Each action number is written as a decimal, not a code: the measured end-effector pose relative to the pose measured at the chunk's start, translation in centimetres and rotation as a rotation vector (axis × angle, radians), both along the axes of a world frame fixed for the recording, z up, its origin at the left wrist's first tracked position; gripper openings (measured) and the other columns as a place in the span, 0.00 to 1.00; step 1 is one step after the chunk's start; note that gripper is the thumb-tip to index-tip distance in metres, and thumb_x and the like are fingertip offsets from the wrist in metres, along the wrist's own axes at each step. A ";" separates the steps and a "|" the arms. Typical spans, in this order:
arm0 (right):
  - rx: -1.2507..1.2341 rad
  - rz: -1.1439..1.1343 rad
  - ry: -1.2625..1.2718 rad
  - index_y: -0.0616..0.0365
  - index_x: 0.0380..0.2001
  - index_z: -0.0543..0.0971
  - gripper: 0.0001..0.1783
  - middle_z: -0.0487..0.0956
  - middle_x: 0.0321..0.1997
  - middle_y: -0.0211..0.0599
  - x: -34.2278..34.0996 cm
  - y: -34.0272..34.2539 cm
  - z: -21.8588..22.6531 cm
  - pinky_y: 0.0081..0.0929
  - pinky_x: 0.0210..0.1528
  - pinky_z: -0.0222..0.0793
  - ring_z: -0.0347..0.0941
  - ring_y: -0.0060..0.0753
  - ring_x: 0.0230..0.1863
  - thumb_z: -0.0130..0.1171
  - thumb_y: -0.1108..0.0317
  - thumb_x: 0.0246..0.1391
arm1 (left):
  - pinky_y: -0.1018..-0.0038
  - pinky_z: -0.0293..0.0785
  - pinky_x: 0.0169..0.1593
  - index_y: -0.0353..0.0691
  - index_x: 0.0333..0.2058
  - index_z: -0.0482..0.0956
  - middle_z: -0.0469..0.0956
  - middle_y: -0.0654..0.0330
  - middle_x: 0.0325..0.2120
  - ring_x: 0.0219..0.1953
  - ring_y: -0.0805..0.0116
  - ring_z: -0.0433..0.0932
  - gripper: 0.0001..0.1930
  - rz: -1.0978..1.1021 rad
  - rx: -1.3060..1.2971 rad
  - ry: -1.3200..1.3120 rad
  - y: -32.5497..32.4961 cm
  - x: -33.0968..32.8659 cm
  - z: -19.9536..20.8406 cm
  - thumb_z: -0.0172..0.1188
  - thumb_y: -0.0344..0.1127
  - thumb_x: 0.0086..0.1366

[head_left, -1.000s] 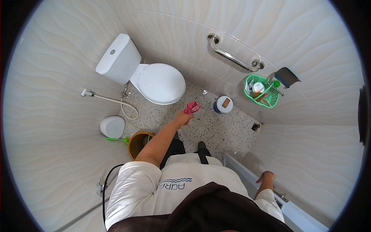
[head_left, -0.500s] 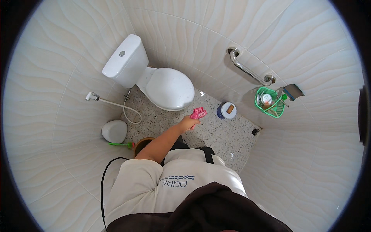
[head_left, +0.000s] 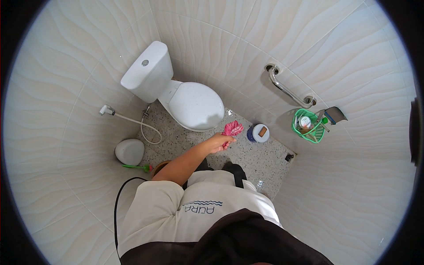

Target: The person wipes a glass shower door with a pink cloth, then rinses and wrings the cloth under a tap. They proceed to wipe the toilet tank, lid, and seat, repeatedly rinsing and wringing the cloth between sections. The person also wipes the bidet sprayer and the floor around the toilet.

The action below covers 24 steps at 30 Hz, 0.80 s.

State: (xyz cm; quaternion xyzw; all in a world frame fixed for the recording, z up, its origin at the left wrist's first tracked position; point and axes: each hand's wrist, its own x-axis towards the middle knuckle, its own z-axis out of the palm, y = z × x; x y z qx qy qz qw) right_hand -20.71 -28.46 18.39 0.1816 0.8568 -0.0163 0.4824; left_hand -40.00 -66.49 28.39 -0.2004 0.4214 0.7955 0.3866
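My left hand (head_left: 217,143) is stretched out over the speckled floor and grips a pink cloth (head_left: 231,129). The cloth hangs just in front of the closed lid of a white toilet (head_left: 194,105). A blue tub with a white lid (head_left: 258,133) stands on the floor just right of the cloth. My right hand is out of sight.
A white cistern (head_left: 148,70) backs the toilet, with a spray hose (head_left: 106,110) on the left wall. A white round container (head_left: 130,151), a green-handled brush (head_left: 134,167) and a brown bucket (head_left: 160,166) sit at the left. A metal grab bar (head_left: 287,88) and a green basket (head_left: 308,126) hang at the right.
My left hand stays extended with the pink cloth near the toilet front. My right hand, which held a rail at the lower right a second ago, has left the picture. The view has shifted.
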 end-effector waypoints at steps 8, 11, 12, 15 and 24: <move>-1.867 -0.449 0.154 0.52 0.62 0.53 0.35 0.69 0.52 0.42 -24.2 -23.9 14.9 0.31 0.51 0.64 0.67 0.33 0.50 0.54 0.63 0.54 | 0.86 0.53 0.18 0.47 0.23 0.66 0.61 0.72 0.16 0.17 0.85 0.59 0.09 -0.018 0.312 -0.002 -1.6 0.4 3.1 0.58 0.31 0.57; -1.694 -0.297 -0.116 0.57 0.49 0.70 0.19 0.76 0.35 0.37 -27.6 -29.9 13.8 0.23 0.37 0.70 0.73 0.27 0.33 0.52 0.62 0.56 | 0.87 0.54 0.17 0.47 0.20 0.64 0.60 0.72 0.16 0.17 0.84 0.58 0.12 0.123 0.377 0.005 -3.4 0.6 1.5 0.61 0.32 0.55; -1.542 -0.290 -0.094 0.58 0.42 0.72 0.14 0.76 0.29 0.34 -28.2 -31.9 12.7 0.23 0.33 0.69 0.72 0.25 0.29 0.52 0.62 0.56 | 0.84 0.57 0.18 0.45 0.21 0.66 0.63 0.69 0.16 0.17 0.81 0.62 0.11 0.145 0.180 0.010 -4.2 0.7 0.3 0.61 0.33 0.54; -1.235 0.013 0.197 0.59 0.29 0.73 0.15 0.72 0.18 0.27 -27.3 -37.6 6.6 0.20 0.26 0.66 0.69 0.20 0.21 0.50 0.57 0.57 | 0.74 0.66 0.22 0.40 0.25 0.71 0.71 0.60 0.18 0.20 0.69 0.71 0.10 0.075 -0.618 0.085 -5.6 0.8 -4.1 0.63 0.35 0.51; -1.094 -0.696 -0.277 0.50 0.56 0.62 0.26 0.65 0.54 0.34 -32.2 -35.4 -14.0 0.34 0.53 0.58 0.60 0.29 0.54 0.51 0.58 0.55 | 0.71 0.69 0.28 0.41 0.34 0.73 0.75 0.62 0.24 0.23 0.71 0.72 0.15 0.798 -1.037 -0.102 -5.0 1.6 -14.7 0.65 0.34 0.48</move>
